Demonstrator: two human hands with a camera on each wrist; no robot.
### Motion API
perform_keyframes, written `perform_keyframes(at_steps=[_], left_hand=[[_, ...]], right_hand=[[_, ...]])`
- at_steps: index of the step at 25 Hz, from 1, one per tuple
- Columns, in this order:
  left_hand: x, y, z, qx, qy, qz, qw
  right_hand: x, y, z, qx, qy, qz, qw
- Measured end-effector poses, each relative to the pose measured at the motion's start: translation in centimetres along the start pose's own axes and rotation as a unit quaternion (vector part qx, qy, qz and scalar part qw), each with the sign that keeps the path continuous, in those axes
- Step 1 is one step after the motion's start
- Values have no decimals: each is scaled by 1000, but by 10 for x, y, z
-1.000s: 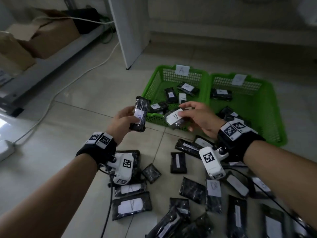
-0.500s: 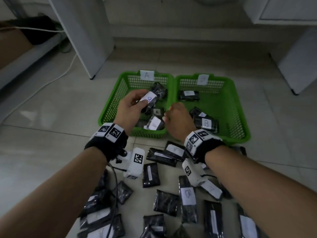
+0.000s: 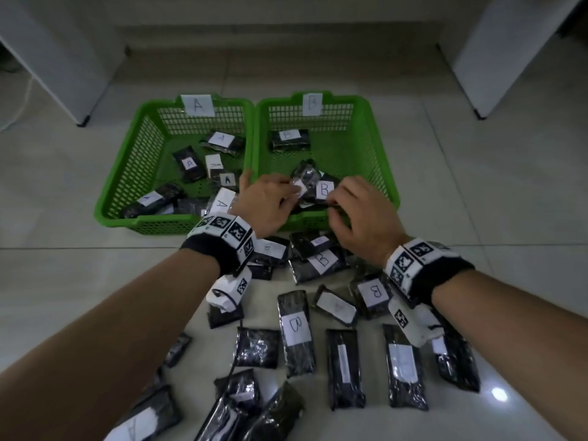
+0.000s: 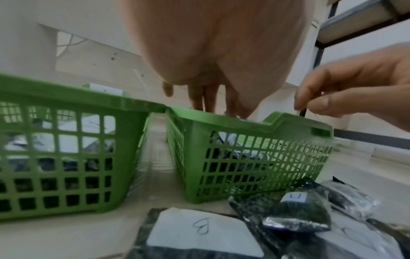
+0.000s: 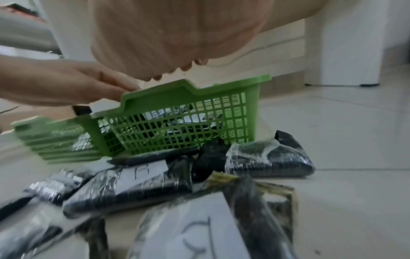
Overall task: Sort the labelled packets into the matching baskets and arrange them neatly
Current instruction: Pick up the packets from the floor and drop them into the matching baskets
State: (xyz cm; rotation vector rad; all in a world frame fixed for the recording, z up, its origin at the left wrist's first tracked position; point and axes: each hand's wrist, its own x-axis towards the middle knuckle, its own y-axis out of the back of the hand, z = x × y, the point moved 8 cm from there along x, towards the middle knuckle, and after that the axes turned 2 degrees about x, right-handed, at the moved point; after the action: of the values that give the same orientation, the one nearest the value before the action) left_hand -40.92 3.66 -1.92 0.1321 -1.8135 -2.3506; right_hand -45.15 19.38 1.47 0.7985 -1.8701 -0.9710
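Both hands are over the near edge of the B basket (image 3: 375, 144), which stands at 1 o'clock, touching the A basket (image 3: 127, 173) at 11 o'clock. The left hand (image 3: 267, 205) pinches a black packet (image 3: 305, 176) with its fingers, and the right hand (image 3: 366, 211) pinches the thin edge of a packet marked B (image 3: 324, 189); the 2 hands are close together but do not touch. Many loose packets (image 3: 297, 329) lie on the floor (image 3: 63, 281) from 5 to 7 o'clock.
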Motion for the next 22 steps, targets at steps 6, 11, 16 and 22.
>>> perform_keyframes(at_steps=[6, 11, 16, 22], left_hand=[[-48, 32, -11, 4, -18, 109, 994], [-100, 12, -17, -78, -72, 87, 990], [-99, -34, -15, -15, -55, -37, 998], [-95, -48, -24, 41, 6, -68, 997]], right_hand=[[-26, -48, -36, -106, 127, -171, 971], [-40, -64, -16, -158, 15, -287, 945], [-36, -64, -3, -125, -26, -264, 956], [-38, -39, -12, -131, 81, -179, 972]])
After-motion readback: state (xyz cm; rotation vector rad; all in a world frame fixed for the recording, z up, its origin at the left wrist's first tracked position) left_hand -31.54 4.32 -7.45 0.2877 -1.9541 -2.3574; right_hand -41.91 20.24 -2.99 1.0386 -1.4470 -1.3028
